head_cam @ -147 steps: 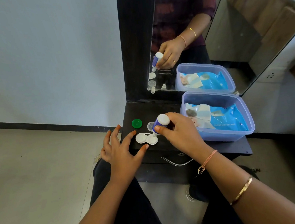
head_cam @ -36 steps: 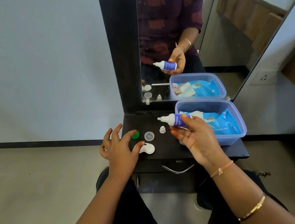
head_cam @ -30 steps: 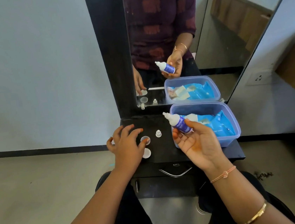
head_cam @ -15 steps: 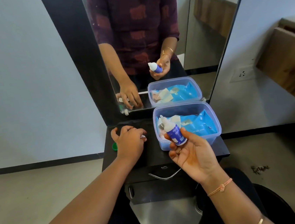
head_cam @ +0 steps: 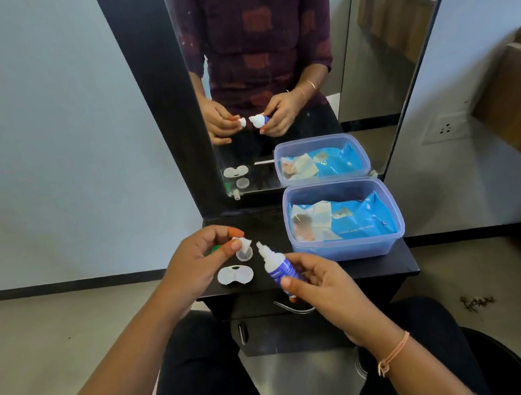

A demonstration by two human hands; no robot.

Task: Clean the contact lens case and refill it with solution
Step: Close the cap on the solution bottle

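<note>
The white two-well lens case [head_cam: 235, 274] lies open on the black shelf [head_cam: 342, 269] near its front edge. My right hand [head_cam: 319, 283] grips the small blue-and-white solution bottle [head_cam: 276, 266], tilted with its bare nozzle pointing up-left. My left hand [head_cam: 195, 263] pinches the bottle's small white cap [head_cam: 241, 242] between thumb and fingers, just left of the nozzle and apart from it. A clear round lid [head_cam: 245, 255] rests on the shelf below the cap. A green lid [head_cam: 215, 249] peeks out behind my left hand.
A translucent blue plastic tub [head_cam: 349, 249] holding blue packets stands at the shelf's right. A tall mirror [head_cam: 272, 82] rises behind the shelf and reflects both hands. A drawer handle [head_cam: 293, 308] sits under the shelf. Grey floor lies on both sides.
My left hand has lifted off the shelf with the small white cap and moved beside the nozzle. My right hand turned the bottle from pouring over the case to nozzle-up.
</note>
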